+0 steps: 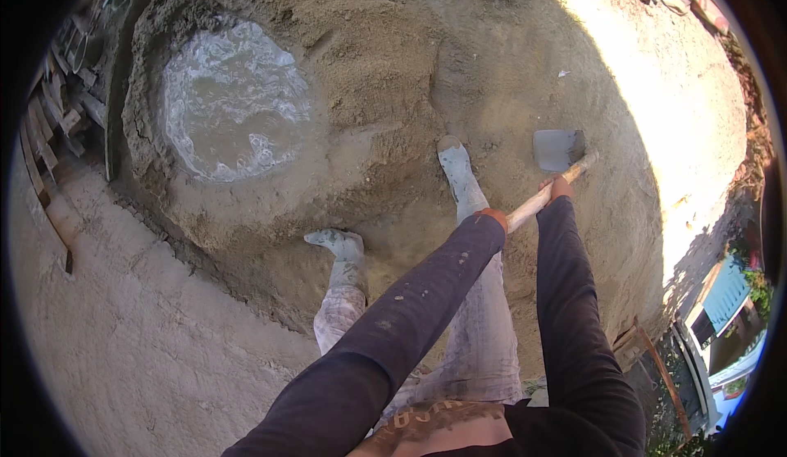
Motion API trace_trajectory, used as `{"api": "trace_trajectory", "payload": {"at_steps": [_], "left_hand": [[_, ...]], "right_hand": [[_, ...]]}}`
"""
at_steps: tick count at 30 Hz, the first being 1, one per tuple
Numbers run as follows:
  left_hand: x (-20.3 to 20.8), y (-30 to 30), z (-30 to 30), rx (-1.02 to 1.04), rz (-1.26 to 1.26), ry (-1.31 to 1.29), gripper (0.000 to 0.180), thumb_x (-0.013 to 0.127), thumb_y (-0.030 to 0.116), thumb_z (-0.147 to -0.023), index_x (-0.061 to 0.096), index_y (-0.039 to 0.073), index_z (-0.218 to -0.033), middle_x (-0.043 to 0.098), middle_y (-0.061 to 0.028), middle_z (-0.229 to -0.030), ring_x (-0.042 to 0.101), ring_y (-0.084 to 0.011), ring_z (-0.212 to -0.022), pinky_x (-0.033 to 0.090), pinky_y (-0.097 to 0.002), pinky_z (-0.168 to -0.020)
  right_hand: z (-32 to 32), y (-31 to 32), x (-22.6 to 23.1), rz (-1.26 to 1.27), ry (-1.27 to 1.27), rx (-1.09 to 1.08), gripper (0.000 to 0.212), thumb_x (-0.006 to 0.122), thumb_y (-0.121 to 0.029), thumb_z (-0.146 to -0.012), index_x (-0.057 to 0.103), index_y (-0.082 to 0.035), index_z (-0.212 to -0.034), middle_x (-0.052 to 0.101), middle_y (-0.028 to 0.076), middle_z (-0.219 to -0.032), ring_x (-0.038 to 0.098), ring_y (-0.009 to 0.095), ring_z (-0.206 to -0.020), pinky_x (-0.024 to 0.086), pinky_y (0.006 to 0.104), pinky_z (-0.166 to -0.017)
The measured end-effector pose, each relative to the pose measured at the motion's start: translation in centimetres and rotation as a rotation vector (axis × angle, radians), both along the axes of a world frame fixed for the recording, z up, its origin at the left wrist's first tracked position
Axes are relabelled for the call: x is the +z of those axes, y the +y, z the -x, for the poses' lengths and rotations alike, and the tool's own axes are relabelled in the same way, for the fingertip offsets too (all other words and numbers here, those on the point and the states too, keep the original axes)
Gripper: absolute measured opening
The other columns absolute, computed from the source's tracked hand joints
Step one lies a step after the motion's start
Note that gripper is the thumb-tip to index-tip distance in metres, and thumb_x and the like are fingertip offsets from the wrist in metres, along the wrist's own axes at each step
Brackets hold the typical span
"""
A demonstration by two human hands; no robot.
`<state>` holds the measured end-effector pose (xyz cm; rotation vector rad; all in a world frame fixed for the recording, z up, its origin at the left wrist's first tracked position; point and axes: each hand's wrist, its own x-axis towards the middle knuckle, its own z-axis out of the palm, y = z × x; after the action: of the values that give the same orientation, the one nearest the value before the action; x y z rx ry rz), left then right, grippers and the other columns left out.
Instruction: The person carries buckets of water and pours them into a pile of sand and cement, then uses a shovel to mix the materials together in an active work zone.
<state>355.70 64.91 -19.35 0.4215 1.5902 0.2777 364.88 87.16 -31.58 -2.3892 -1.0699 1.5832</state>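
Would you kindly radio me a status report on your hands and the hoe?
Left hand and right hand gripping the hoe. Blade right of the right foot. Murky pool off left, apart from the blade.

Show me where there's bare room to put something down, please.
The pale ground at lower left, between the planks, sand and left sleeve, looks bare. So does the sunlit ground right of the shovel. It's crowded at far left, where planks pile up, and around the shovel, which left hand and right hand grip.
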Motion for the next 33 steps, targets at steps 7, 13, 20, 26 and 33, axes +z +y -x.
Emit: {"api": "trace_trajectory", "payload": {"at_steps": [7,13,20,26,33], "left_hand": [[-1.2,-18.0,4.6,-0.085,-0.054,0.120,0.036,0.070,0.018,-0.073,0.064,0.004,-0.106,0.066,-0.0210,-0.100,0.064,-0.0354,-0.097,0.051,-0.0432,-0.085],[9.8,-33.4,11.2,-0.278,0.007,0.328,0.025,0.060,0.019,-0.082,0.064,0.004,-0.103,0.068,-0.0187,-0.096,0.066,-0.0342,-0.092,0.053,-0.0439,-0.079],[25.4,-42.3,17.6,-0.539,-0.035,0.537,0.018,0.055,0.014,-0.085,0.056,0.004,-0.100,0.065,-0.0193,-0.081,0.065,-0.0371,-0.077,0.052,-0.0452,-0.068],[35.7,-51.2,18.5,-0.507,0.138,0.772,0.021,0.069,0.016,-0.073,0.055,0.009,-0.086,0.062,-0.0178,-0.070,0.062,-0.0393,-0.070,0.050,-0.0468,-0.062],[24.3,-48.8,4.9,-0.371,0.099,0.532,0.027,0.068,0.019,-0.074,0.053,0.013,-0.095,0.063,-0.0206,-0.074,0.062,-0.0427,-0.073,0.050,-0.0513,-0.064]], "right_hand": [[1.8,-17.3,-3.2,0.027,0.127,-0.105,0.019,0.048,-0.017,-0.090,0.042,-0.002,-0.100,0.050,0.010,-0.078,0.054,0.022,-0.059,0.050,0.0358,-0.051],[8.1,-37.9,0.1,0.269,0.414,-0.167,0.005,0.048,-0.006,-0.077,0.043,-0.004,-0.077,0.047,0.009,-0.063,0.049,0.024,-0.051,0.048,0.0379,-0.051],[13.0,-50.2,15.7,0.295,0.588,-0.560,0.011,0.048,-0.008,-0.087,0.040,-0.007,-0.078,0.044,0.004,-0.066,0.047,0.018,-0.054,0.048,0.0330,-0.054],[18.4,-58.7,27.6,0.634,0.864,-0.707,0.038,0.055,-0.006,-0.085,0.029,-0.005,-0.112,0.046,0.010,-0.080,0.052,0.020,-0.054,0.053,0.0385,-0.056],[4.6,-51.3,21.6,0.313,0.711,-0.519,0.037,0.057,-0.009,-0.089,0.029,-0.008,-0.114,0.047,0.009,-0.080,0.052,0.019,-0.052,0.051,0.0384,-0.048]]}}
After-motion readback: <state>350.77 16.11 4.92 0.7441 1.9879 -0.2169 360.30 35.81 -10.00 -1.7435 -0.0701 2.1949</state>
